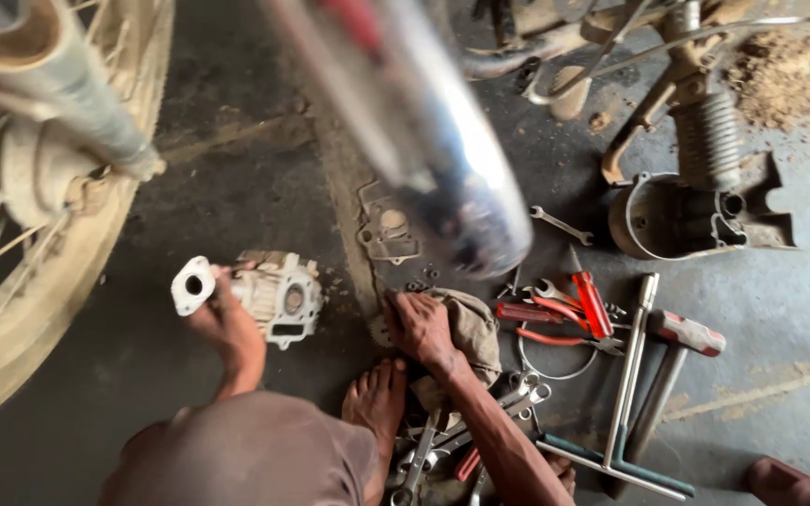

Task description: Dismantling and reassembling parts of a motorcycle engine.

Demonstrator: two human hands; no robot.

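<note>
My left hand (pixel 227 326) grips a pale metal engine cylinder part (pixel 281 295) with a round flanged port, holding it just above the dark floor. My right hand (pixel 421 328) lies on a grimy beige rag (pixel 476 330) on the floor, with its fingers curled over the rag's left edge. My bare foot (pixel 377 398) rests just below that hand. My bent knee in brown cloth (pixel 255 454) fills the lower middle.
A spoked wheel (pixel 39 244) and fork leg (pixel 67 103) stand at left, and a blurred chrome exhaust pipe (pixel 442 141) crosses the top. Red-handled pliers (pixel 555 314), a screwdriver (pixel 591 302), a hammer (pixel 679 349), a T-wrench (pixel 625 394) and several spanners (pixel 480 422) lie at right. An engine casing (pixel 667 220) sits behind them.
</note>
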